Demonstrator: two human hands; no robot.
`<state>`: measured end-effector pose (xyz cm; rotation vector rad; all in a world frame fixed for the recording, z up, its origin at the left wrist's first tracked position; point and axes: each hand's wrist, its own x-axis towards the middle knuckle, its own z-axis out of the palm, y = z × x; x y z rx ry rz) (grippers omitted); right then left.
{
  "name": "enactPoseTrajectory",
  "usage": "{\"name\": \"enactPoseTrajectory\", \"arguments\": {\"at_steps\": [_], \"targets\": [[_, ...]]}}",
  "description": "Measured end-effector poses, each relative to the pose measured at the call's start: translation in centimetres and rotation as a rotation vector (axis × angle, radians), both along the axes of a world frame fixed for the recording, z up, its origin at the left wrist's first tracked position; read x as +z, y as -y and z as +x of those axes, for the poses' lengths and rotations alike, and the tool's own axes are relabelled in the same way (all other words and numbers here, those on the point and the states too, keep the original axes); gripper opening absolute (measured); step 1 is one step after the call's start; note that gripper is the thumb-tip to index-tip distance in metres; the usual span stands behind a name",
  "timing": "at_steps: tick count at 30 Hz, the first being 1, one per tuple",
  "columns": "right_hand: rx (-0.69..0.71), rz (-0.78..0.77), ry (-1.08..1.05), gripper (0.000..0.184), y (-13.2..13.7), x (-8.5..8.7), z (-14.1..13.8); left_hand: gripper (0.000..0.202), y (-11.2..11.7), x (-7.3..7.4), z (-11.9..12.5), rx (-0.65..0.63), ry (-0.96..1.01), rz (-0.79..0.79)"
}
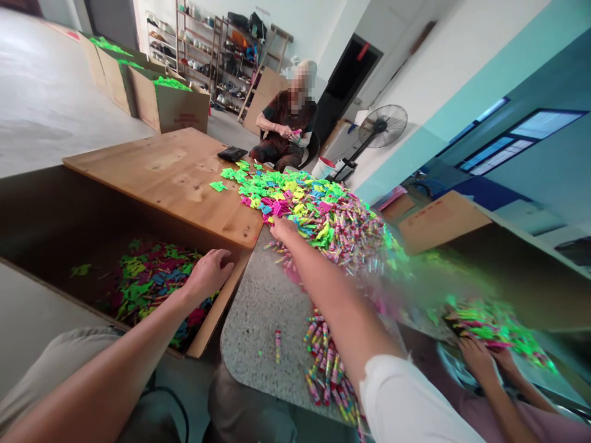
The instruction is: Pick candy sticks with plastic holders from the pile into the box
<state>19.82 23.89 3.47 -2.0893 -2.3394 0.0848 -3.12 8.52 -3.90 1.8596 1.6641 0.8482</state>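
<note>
My left hand (211, 271) hangs over the near rim of a large cardboard box (41, 197), thumb and fingers apart, holding nothing. Inside that box lies a heap of mixed green, pink, blue and yellow plastic pieces (152, 271). My right hand (283, 229) reaches across the grey speckled table (258, 301) to the near edge of a pile of bright flat plastic pieces (277, 191). Its fingers look pinched together beside pink and blue pieces; what is between them is hidden. Small striped tubes with colourful wrapping (355, 221) lie to the right, with more tubes (325, 363) under my right forearm.
A wooden board (180, 172) adjoins the table. One person (286, 123) sits across, holding something pink. At right, another person's hands (480, 360) hold green pieces near a cardboard box (447, 221). Boxes of green pieces (170, 104), shoe racks (198, 49) and a fan (381, 126) stand behind.
</note>
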Motion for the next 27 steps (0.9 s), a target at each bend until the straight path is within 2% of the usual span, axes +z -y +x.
{"name": "enactPoseTrajectory", "arguments": {"at_steps": [7, 12, 16, 20, 24, 27], "targets": [[0.060, 0.001, 0.050, 0.033, 3.8, 1.3, 2.6, 0.032, -0.3, 0.7, 1.4, -0.012, 0.169, -0.063], [0.137, 0.004, 0.058, 0.038, 8.7, 1.8, 4.2, 0.032, 0.5, 1.8, 2.8, -0.043, 0.489, -0.087], [0.332, -0.015, 0.042, 0.041, 13.6, 0.0, 5.1, 0.041, 1.7, 2.3, 4.2, -0.154, 0.706, -0.188], [0.468, 0.012, -0.027, 0.041, 17.3, -2.4, 5.5, 0.048, 2.4, 2.2, 5.0, -0.182, 0.723, -0.240], [0.538, 0.057, -0.102, 0.040, 18.4, -4.0, 5.0, 0.042, 2.4, 2.1, 4.7, -0.255, 0.799, -0.331], [0.551, 0.062, -0.128, 0.041, 17.3, -4.3, 4.4, 0.037, 2.3, 1.7, 4.2, -0.293, 0.908, -0.450]]}}
